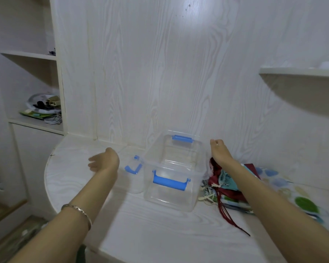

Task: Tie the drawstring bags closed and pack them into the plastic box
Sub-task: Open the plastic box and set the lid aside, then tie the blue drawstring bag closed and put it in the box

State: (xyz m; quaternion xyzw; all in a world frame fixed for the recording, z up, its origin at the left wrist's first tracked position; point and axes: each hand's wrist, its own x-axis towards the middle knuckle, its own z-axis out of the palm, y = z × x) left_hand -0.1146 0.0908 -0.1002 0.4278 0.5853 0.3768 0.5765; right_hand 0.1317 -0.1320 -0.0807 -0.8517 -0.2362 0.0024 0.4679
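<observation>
Plastic box [174,172] sits mid bench [152,230], up near back wall, nothing in it. Its lid [130,168] flat on bench just left of it. Pile of drawstring bags [230,188] right beside box on right. My left hand [103,161] over bench left of lid, right hand [219,150] above bags. Shelf [36,124] far left.

One clear plastic box [174,173], one loose lid [130,168], two blue latches [170,182], two hands [219,150], an uncountable heap of drawstring bags [230,192].

Both arms outstretched; left hand [103,160] blurred, fingers loose; right hand [219,151] curled, empty.
</observation>
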